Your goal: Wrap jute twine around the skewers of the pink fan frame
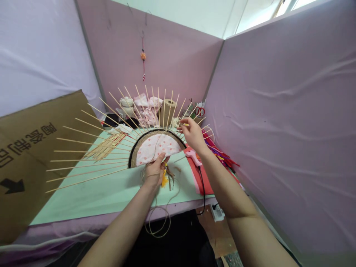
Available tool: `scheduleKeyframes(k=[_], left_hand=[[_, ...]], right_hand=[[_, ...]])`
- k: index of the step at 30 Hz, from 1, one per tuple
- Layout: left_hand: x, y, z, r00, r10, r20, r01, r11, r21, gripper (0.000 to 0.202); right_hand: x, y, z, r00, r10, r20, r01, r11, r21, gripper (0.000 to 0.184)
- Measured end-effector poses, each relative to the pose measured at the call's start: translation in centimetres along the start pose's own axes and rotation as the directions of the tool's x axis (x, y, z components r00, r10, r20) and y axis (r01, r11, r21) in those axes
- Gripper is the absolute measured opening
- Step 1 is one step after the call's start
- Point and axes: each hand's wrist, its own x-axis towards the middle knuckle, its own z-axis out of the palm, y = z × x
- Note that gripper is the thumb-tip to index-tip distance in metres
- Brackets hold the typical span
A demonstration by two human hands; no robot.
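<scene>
A half-round panel (155, 148), covered in white fabric with small orange-red spots, has a brown twine-like band and a black rim. Thin wooden sticks (91, 142) fan out from its curved edge. My left hand (155, 171) grips the panel's straight lower edge, thumb on the fabric. Loose twine (167, 207) loops from around this hand down past the table edge. A yellow tassel (164, 178) hangs beside it. My right hand (191, 134) is raised at the panel's right side among the sticks, its fingers curled together; what they pinch is too small to make out.
A pink glue gun (194, 157) with a black cord lies on red sheets (204, 181) at right, near colourful pipe cleaners (222, 154). Spare sticks (107, 146) lie left. A twine roll (167, 111), pink fabric (147, 111) and red-handled scissors (200, 111) stand behind. Cardboard (41, 148) leans left.
</scene>
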Motion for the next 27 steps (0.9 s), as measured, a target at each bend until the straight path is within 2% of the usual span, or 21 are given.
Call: scheduleKeyframes(k=[3, 8, 18, 24, 27], left_hand=[[0.0, 0.1, 0.0, 1.000, -0.007, -0.022, 0.006, 1.000, -0.029, 0.035], [-0.3, 0.2, 0.3, 0.999, -0.018, -0.048, 0.017, 1.000, -0.018, 0.030], [-0.4, 0.1, 0.7, 0.996, 0.082, -0.028, -0.083, 0.997, -0.010, 0.035], [-0.3, -0.1, 0.3, 0.998, 0.056, 0.015, -0.056, 0.998, 0.010, 0.034], [-0.2, -0.1, 0.1, 0.999, 0.029, 0.035, -0.029, 0.999, 0.015, 0.036]], right_hand=[[-0.4, 0.4, 0.0, 0.997, -0.063, -0.037, 0.065, 0.997, 0.037, 0.024], [-1.5, 0.1, 0.6, 0.988, -0.154, 0.027, 0.155, 0.986, -0.067, 0.031], [-2.5, -1.0, 1.2, 0.984, -0.177, 0.028, 0.179, 0.968, -0.175, 0.033], [-2.2, -0.8, 1.4, 0.986, -0.165, 0.002, 0.160, 0.956, -0.246, 0.032], [-2.1, -0.8, 1.1, 0.983, -0.181, 0.022, 0.182, 0.956, -0.231, 0.032]])
